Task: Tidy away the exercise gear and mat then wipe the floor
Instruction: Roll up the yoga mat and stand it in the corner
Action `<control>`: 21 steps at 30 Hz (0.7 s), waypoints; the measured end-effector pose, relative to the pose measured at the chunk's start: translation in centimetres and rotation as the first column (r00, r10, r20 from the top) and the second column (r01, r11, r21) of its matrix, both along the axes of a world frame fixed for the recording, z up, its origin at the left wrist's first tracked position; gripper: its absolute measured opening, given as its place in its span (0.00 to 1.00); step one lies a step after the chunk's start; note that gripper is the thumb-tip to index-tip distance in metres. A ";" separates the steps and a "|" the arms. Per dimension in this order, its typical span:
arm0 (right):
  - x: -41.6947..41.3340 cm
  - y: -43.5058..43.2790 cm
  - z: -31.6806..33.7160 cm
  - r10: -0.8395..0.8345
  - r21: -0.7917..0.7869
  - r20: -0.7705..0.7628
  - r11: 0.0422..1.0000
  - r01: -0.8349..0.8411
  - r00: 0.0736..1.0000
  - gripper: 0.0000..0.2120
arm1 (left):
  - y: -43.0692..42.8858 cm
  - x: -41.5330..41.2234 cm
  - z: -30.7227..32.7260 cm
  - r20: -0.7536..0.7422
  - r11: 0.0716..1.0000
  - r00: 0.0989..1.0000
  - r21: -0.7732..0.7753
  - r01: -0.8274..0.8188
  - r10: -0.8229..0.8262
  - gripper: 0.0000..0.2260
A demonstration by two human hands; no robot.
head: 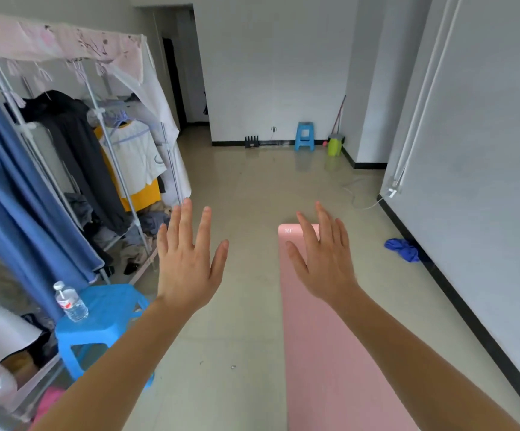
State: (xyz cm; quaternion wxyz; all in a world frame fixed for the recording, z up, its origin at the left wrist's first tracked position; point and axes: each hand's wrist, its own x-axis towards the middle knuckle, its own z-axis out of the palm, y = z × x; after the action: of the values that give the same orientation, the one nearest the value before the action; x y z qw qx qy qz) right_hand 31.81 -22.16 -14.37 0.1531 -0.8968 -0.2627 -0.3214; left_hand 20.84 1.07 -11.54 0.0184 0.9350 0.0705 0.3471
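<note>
A pink exercise mat (317, 353) lies unrolled on the pale tiled floor (236, 321), running from the bottom edge toward the room's middle. My left hand (188, 262) is raised in the air with fingers spread, holding nothing, left of the mat. My right hand (325, 259) is also raised with straight fingers, empty, in front of the mat's far end. A crumpled blue cloth (403, 248) lies on the floor by the right wall. A black rack of dumbbell-like gear (251, 142) stands against the far wall.
At left stands a clothes rack (97, 144) with hanging garments and a blue curtain (19, 197). A blue stool (103, 318) beside it carries a water bottle (70, 301). By the far wall are another blue stool (304, 136), a green bin (334, 146) and a broom (339, 113). A white cable (356, 194) lies on the floor.
</note>
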 end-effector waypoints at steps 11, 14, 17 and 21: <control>28.5 18.9 2.7 -0.024 -0.048 -0.114 0.999 0.019 0.993 0.31 | 19.5 28.6 4.5 -0.105 0.992 0.994 0.120 -0.029 0.041 0.28; 35.9 25.0 1.9 -0.026 -0.080 -0.129 0.997 0.015 0.991 0.31 | 25.9 35.9 3.3 -0.119 0.995 0.992 0.091 -0.039 0.050 0.27; 43.7 31.2 -0.1 -0.057 -0.120 -0.153 0.992 0.039 0.986 0.31 | 32.3 43.4 1.0 -0.149 0.997 0.988 0.068 -0.040 0.049 0.28; 54.4 38.8 -1.4 -0.108 -0.195 -0.177 0.978 0.072 0.978 0.32 | 40.4 54.4 -0.3 -0.180 0.999 0.984 0.042 -0.011 0.018 0.27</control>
State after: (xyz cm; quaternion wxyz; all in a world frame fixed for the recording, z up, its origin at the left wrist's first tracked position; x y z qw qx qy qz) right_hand 86.24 16.63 -15.74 0.0774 -0.9444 -0.2352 -0.2164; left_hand 75.21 41.52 -11.80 -0.0096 0.9622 0.0714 0.2627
